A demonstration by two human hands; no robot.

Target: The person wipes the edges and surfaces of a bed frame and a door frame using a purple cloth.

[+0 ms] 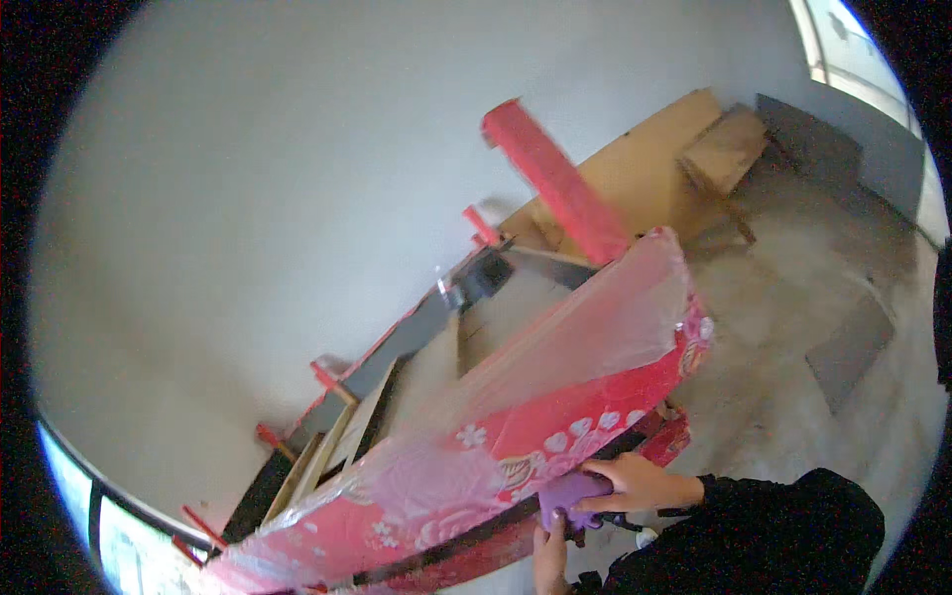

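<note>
Close to the lower right, a purple object (573, 493) with dark parts at its lower side is between my hands, too blurred to tell its kind. From the right, my right hand (640, 483) closes on it with the fingers over its top. My left hand (550, 557) grips its lower side, the thumb against the purple surface. Just beyond both hands runs a long panel (436, 486) wrapped in pink and red flowered fabric. Loose clear plastic film (585, 327) lies over its upper part. The purple object is right at the panel's lower edge; whether they touch I cannot tell.
Behind the panel is a frame with wooden slats (342, 431) and several short red-wrapped posts. A thick red post (555, 183) sticks up at the far end. Brown boards (650, 149) lean by the grey wall (248, 198). A flat grey sheet (851, 352) lies on the floor.
</note>
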